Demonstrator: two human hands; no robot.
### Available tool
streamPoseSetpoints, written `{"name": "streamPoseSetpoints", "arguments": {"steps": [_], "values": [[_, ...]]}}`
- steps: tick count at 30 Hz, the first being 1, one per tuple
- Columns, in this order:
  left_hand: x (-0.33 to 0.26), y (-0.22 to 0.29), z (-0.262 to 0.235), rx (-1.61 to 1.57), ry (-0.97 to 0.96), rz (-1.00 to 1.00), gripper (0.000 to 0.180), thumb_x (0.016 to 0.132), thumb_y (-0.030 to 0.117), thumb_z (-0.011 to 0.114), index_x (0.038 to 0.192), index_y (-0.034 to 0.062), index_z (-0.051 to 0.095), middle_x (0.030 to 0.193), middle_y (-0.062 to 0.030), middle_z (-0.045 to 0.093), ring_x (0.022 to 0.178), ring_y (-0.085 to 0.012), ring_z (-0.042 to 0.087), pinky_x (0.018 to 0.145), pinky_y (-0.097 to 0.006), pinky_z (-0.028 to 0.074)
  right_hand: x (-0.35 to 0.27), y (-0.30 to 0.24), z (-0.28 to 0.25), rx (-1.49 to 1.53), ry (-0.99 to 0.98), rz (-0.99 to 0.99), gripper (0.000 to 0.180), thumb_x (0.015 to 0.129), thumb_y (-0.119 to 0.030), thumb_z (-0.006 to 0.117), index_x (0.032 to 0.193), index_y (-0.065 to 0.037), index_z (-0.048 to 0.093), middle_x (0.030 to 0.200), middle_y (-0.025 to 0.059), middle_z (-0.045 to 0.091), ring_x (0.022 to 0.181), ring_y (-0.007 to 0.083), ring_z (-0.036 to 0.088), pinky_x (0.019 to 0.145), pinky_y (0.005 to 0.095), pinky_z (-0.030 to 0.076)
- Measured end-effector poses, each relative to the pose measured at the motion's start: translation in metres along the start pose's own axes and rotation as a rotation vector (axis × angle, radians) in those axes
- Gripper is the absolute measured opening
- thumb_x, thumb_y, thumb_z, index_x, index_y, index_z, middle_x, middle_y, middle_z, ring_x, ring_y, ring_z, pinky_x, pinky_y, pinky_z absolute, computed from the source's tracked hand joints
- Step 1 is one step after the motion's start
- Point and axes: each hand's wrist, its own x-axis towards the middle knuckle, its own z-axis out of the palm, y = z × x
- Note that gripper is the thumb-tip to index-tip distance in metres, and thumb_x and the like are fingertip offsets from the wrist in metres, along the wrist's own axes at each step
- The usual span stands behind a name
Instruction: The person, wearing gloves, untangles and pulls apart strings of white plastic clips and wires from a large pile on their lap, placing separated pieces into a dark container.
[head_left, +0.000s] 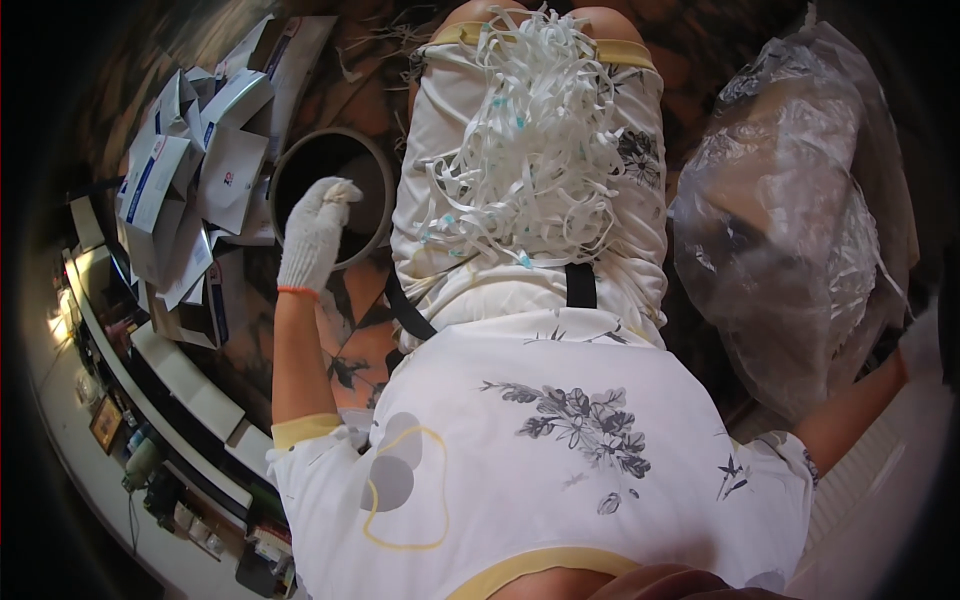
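Observation:
My left hand [320,228], in a white knit glove with an orange cuff edge, hovers over the near-left rim of a round dark bucket [386,190]. Its fingers are curled in and pressed together; whatever they hold, if anything, is hidden. Across my lap lies a tangled heap of thin white straps [535,150] with a few small teal bits among them. My right arm reaches out to the right, past a large clear plastic bag [790,200]. The right hand [922,345] is a pale blur at the dark picture edge, its fingers not readable.
Several white and blue cardboard boxes [232,175], some with open flaps, are piled left of the bucket. The plastic bag stands close to my right leg, with brown and whitish contents inside. Farther left runs a shelf [185,375] with small items. The floor [350,340] is patterned brown.

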Motion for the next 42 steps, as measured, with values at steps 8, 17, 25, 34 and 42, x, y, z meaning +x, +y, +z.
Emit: {"name": "streamPoseSetpoints", "arguments": {"steps": [8, 17, 25, 34, 42], "values": [[0.037, -0.092, -0.012, 0.952, 0.293, 0.268, 0.053, 0.087, 0.029, 0.061, 0.132, 0.0033, 0.05, 0.107, -0.013, 0.066, 0.078, -0.0172, 0.063, 0.073, -0.03, 0.049, -0.019, 0.108, -0.015, -0.234, -0.698, 0.662, 0.044, 0.089, -0.031, 0.062, 0.12, 0.0, 0.057, 0.107, 0.0105, 0.063, 0.102, 0.0216, 0.06, 0.088, 0.0299, 0.046], [-0.02, 0.072, 0.061, 0.096, 0.066, 0.217, 0.029, 0.096, 0.03, 0.057, 0.089, 0.004, 0.068, 0.068, 0.0021, 0.059, 0.056, -0.0042, 0.047, 0.051, -0.02, 0.037, -0.146, -0.198, 0.074, 0.601, -0.823, 0.293, 0.015, 0.08, 0.002, 0.065, 0.093, -0.004, 0.066, 0.09, 0.0032, 0.062, 0.081, 0.0105, 0.06, 0.074, 0.0238, 0.049], [-0.07, 0.131, 0.121, -0.098, -0.593, 0.075, 0.031, 0.097, 0.032, 0.054, 0.094, 0.0048, 0.067, 0.074, 0.0005, 0.064, 0.054, -0.0035, 0.052, 0.048, -0.016, 0.039, -0.194, -0.256, 0.117, 0.698, -0.877, 0.093, 0.016, 0.075, -0.003, 0.071, 0.091, -0.002, 0.067, 0.08, 0.009, 0.063, 0.073, 0.0174, 0.063, 0.068, 0.0285, 0.051], [-0.073, 0.144, 0.134, -0.295, -0.789, -0.125, 0.023, 0.095, 0.025, 0.054, 0.092, 0.0032, 0.062, 0.085, 0.0042, 0.059, 0.074, -0.003, 0.051, 0.064, -0.02, 0.043, -0.163, -0.266, 0.065, 0.81, -0.955, -0.366, 0.026, 0.068, 0.0, 0.075, 0.091, -0.01, 0.067, 0.085, 0.0058, 0.065, 0.065, 0.0152, 0.06, 0.056, 0.0276, 0.049], [-0.081, 0.133, 0.126, 0.19, -0.782, 0.412, 0.015, 0.09, 0.016, 0.06, 0.096, 0.0029, 0.065, 0.078, -0.004, 0.063, 0.07, -0.0101, 0.055, 0.068, -0.027, 0.047, -0.168, -0.272, 0.062, 0.888, -1.285, -0.071, 0.042, 0.072, -0.004, 0.073, 0.112, -0.008, 0.062, 0.095, 0.0141, 0.063, 0.08, 0.0239, 0.063, 0.068, 0.0323, 0.052]]}}
